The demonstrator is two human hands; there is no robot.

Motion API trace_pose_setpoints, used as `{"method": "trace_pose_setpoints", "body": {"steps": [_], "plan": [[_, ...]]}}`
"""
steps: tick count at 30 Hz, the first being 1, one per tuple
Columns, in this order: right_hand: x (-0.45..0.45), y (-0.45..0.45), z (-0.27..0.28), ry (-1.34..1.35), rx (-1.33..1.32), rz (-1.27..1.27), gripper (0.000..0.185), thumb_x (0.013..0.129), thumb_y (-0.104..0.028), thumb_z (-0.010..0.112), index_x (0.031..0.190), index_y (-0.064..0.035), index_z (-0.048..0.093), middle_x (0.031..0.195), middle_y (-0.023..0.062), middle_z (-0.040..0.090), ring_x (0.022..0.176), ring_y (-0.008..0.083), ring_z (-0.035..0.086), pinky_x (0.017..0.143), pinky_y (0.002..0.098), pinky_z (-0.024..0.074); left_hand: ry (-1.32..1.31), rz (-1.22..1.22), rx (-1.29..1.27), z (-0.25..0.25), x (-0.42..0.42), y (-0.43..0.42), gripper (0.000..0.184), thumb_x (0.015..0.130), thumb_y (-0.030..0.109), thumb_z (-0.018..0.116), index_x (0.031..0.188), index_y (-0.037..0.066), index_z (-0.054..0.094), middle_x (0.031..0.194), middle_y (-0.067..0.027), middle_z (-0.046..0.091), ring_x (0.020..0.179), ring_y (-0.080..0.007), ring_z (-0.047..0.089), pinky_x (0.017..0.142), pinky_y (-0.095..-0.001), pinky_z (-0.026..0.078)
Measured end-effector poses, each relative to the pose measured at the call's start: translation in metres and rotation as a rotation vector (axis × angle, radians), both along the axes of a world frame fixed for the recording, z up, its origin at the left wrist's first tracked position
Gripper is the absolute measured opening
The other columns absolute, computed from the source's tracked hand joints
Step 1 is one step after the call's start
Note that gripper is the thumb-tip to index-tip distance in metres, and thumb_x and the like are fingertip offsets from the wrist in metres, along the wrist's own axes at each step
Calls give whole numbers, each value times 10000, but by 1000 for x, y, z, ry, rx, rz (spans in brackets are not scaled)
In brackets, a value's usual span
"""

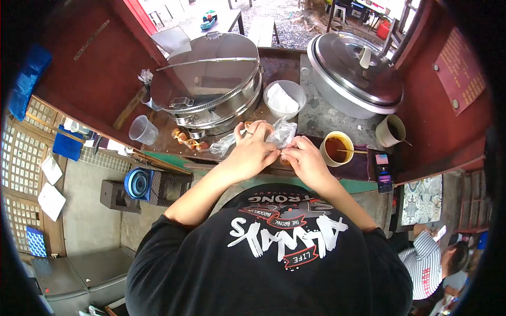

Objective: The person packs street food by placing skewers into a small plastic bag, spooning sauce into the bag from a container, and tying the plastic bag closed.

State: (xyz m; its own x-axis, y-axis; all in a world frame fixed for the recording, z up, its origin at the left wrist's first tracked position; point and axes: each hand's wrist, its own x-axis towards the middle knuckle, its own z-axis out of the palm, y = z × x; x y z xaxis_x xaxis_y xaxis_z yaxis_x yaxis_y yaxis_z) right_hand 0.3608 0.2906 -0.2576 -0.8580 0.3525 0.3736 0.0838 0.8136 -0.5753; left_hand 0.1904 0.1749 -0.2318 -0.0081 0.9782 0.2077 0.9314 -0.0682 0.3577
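My left hand [252,150] and my right hand [307,162] meet over the counter's near edge, fingertips pinched together. Between them is a thin clear plastic bag [283,131], bunched up, with part of it standing above my fingers. A bit of orange-brown shows under my fingertips; my hands hide most of it. More crumpled clear plastic [222,145] lies beside my left hand. Left of that, several small knotted packets of orange-brown sauce [188,141] lie in a row. Right of my right hand stands a yellowish tub [337,149] of reddish-brown sauce with a light stick or handle in it.
A large round steel steamer [211,79] stands back left, a lidded silver pot [356,73] back right. Between them is a clear tub [284,100] holding white paper. A plastic cup [143,130], a beige container [390,130] and a phone [383,171] are nearby. A person [429,263] sits behind right.
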Motion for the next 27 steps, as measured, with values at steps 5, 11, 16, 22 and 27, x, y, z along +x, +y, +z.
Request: {"method": "trace_pose_setpoints", "body": {"steps": [5, 11, 16, 22, 27], "plan": [[3, 3, 7, 46, 36, 31, 94, 770, -17, 676, 861, -22, 700, 906, 92, 655, 839, 250, 632, 732, 330, 516, -185, -24, -198, 11, -23, -4, 293, 910, 381, 569, 890, 117, 694, 1152, -97, 433, 1204, -261, 370, 999, -480, 209], [9, 4, 33, 17, -348, -19, 100, 797, -34, 692, 888, -4, 721, 860, 118, 695, 755, 207, 666, 693, 289, 522, -388, -79, 201, -21, -58, 9, 238, 883, 344, 612, 872, 113, 663, 1073, -82, 506, 1037, -265, 491, 894, -404, 344], [-9, 0, 19, 220, -712, -6, 116, 819, -49, 703, 909, 23, 719, 869, 106, 699, 723, 131, 640, 642, 249, 501, -566, -210, 279, -65, -16, 37, 146, 895, 188, 602, 877, 43, 594, 850, -129, 609, 805, -302, 607, 732, -394, 476], [-19, 0, -5, 200, 3, -233, 113, 732, -85, 735, 839, -48, 731, 874, 62, 712, 765, 201, 614, 694, 312, 490, -650, -107, -174, -67, 35, 21, 265, 967, 242, 461, 892, 22, 589, 787, -132, 635, 755, -336, 621, 718, -430, 482], [-3, 7, -17, 104, -68, -139, 118, 701, -111, 748, 811, -73, 730, 866, 33, 713, 845, 225, 564, 758, 323, 469, -427, -60, 97, -49, 14, 4, 214, 923, 219, 526, 851, 39, 617, 777, -140, 600, 734, -370, 594, 672, -435, 469]]}}
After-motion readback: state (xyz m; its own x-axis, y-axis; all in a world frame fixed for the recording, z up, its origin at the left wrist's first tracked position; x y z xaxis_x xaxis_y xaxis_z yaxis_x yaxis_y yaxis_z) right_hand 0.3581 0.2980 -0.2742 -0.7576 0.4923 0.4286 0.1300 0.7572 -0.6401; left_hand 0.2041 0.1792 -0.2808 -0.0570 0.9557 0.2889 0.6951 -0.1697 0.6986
